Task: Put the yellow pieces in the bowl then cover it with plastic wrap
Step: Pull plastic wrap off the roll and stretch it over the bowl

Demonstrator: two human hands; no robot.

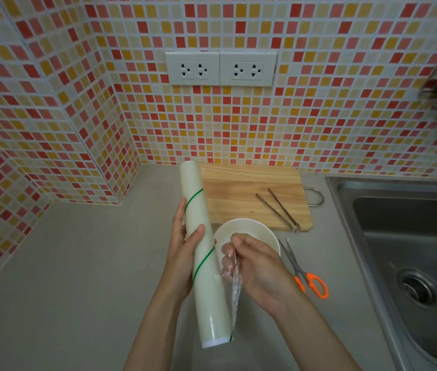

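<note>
My left hand (182, 250) grips a long pale roll of plastic wrap (204, 253) marked with thin green lines, held nearly upright above the grey counter. My right hand (254, 266) pinches the loose clear film edge (234, 287), which hangs crumpled beside the roll. Under both hands stands a white bowl (262, 231) on the counter; my right hand covers most of it, and its contents are hidden. No yellow pieces are visible.
A wooden cutting board (238, 194) lies behind the bowl with metal tongs (279, 207) on it. Orange-handled scissors (305, 271) lie right of the bowl. A steel sink (410, 236) fills the right side. Tiled walls with sockets (220, 68) close the back and left.
</note>
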